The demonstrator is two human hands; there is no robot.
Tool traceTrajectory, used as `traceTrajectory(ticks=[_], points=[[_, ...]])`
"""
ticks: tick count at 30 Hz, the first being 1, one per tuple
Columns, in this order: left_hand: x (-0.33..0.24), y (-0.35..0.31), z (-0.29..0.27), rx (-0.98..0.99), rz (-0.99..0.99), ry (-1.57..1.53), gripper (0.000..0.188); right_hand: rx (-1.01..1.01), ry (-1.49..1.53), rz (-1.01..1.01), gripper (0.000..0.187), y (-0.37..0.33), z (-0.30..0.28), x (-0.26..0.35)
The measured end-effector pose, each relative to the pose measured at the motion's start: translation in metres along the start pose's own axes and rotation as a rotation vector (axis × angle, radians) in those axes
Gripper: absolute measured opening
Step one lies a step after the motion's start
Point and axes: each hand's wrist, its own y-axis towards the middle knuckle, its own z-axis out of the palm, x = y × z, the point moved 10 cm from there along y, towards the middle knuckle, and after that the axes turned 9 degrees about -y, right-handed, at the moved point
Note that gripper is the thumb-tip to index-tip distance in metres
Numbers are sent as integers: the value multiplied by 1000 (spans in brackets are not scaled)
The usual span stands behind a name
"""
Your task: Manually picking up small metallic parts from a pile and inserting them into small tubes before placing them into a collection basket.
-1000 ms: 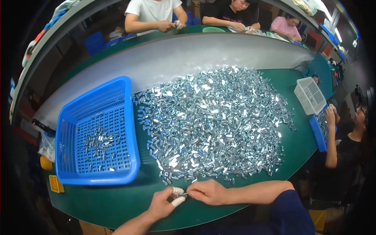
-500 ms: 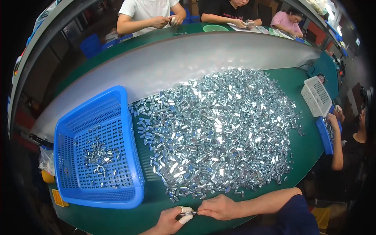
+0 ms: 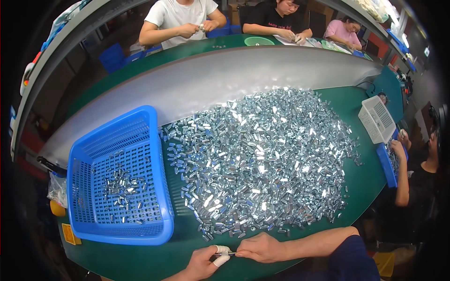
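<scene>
Grip narrow on both sides here: the left hand (image 3: 201, 263), white covers (image 3: 222, 249) on thumb and finger, pinches a slim metal piece (image 3: 226, 254), and the right hand (image 3: 262, 247) pinches its right end! That piece sits over the near side of the green table (image 3: 150, 257), just this side of a great glittering heap of metal parts (image 3: 267, 164). Out left, the blue basket (image 3: 165, 201), small metal parts (image 3: 123, 185) scattered across its perforated bottom.

Silvery metal piece (image 3: 225, 254) — slim, held crosswise
</scene>
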Motion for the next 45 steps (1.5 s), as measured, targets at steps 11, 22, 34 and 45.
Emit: traceTrajectory(ticks=[11, 22, 34, 45], points=[[-1, 0, -4, -16, 37, 37, 24, 60, 141, 203, 20, 2, -2, -6], [-1, 0, -1, 16, 42, 27, 23, 24, -9, -40, 15, 0, 1, 3], [-2, 1, 0, 14, 55, 50, 23, -34, -9, -34, 18, -2, -1, -1], [-24, 5, -1, -34, 29, -19, 23, -79, 17, -29, 20, -2, -3, -1]])
